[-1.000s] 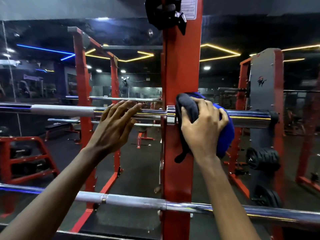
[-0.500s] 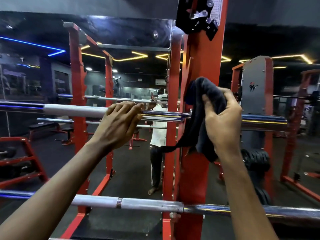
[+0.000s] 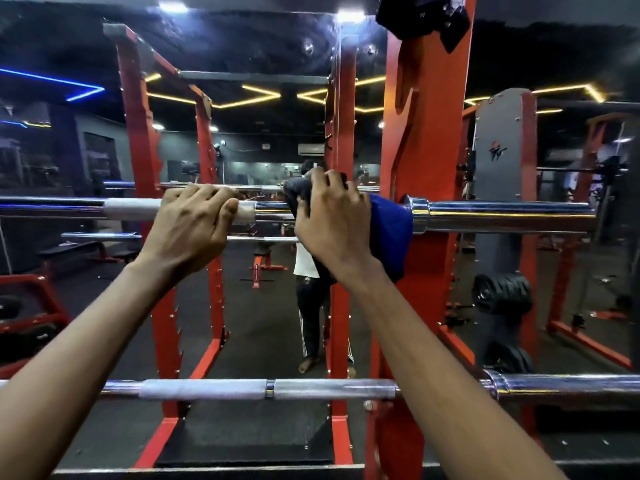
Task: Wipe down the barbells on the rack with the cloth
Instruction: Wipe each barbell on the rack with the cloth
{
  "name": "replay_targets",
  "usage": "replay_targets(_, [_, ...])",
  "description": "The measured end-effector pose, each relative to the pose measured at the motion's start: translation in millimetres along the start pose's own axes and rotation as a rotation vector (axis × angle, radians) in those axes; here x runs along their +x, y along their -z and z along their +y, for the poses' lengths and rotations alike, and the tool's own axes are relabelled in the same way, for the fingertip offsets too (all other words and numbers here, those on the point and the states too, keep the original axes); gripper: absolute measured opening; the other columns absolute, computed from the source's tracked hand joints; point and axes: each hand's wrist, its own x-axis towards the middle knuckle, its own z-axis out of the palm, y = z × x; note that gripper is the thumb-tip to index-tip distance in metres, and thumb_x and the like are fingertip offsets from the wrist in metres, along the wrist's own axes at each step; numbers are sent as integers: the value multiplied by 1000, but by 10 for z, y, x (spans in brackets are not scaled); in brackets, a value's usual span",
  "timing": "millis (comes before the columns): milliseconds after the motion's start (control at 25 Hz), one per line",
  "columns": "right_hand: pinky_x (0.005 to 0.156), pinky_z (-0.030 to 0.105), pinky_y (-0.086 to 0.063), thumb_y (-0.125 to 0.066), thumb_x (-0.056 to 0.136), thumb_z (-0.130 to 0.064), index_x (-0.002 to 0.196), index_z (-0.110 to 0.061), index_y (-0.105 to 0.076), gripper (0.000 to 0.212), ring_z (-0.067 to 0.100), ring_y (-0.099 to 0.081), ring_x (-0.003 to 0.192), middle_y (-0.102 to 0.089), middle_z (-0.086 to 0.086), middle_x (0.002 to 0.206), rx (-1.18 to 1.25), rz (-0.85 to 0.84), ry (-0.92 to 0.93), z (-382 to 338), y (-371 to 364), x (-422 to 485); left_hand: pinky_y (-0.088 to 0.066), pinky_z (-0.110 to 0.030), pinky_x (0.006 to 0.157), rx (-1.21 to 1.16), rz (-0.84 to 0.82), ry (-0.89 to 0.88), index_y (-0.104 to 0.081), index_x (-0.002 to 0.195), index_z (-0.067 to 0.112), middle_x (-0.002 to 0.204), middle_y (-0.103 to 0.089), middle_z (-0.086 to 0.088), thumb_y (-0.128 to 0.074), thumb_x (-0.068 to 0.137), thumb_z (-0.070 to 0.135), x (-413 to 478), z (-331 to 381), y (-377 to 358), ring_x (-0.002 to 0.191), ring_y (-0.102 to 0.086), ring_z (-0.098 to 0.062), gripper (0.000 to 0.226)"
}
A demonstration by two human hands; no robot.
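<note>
Left hand (image 3: pixel 194 225): fingers curled over the upper barbell (image 3: pixel 502 214), left of the cloth (image 3: pixel 391 230).
Right hand (image 3: pixel 332 223): clasps the cloth around that bar.
Cloth: blue and dark, just left of the red rack post (image 3: pixel 426 133).
Lower barbell (image 3: pixel 329 389): nearer, below both forearms.

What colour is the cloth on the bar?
The cloth is blue with a black part; head view.

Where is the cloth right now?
In the head view, the cloth drapes over the upper barbell under the right hand, beside the red upright.
</note>
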Motion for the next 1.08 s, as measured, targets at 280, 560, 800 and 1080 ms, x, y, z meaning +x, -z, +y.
replay_targets(280, [105,48,-40,-62,92,-33,122,-16,-57,35,33,-64,112,-66,7,118,86,180,-66,303,-34,-70,-40,-48,88,24,57,2,-60,127,23,109,-65,-3,-26,108,43,-63,-75,-62,101,-59,-32,44])
replay_targets(560, [110,53,-35,-60,96,-41,127,-26,-59,35,30,-58,117,-61,4,124,42,184,12,-289,-357,-165,-35,-45,94,-52,35,41,-58,127,25,110,-62,-1,-28,107,42,-90,-58,-91,104,-54,-29,39])
replay_targets(800, [102,47,-44,-60,95,-47,114,-20,-65,33,28,-67,103,-70,2,109,88,213,14,-5,-266,33,-35,-44,98,-55,8,88,-57,126,25,104,-61,-2,-23,106,44,-205,-465,5,103,-55,-28,43])
replay_targets(1080, [90,41,-47,-53,94,-48,110,-18,-65,37,28,-67,95,-70,4,103,3,225,-41,-42,-330,25,-34,-44,88,-22,139,146,-62,112,18,92,-57,-5,-32,105,38,-306,-669,-40,90,-50,-31,37])
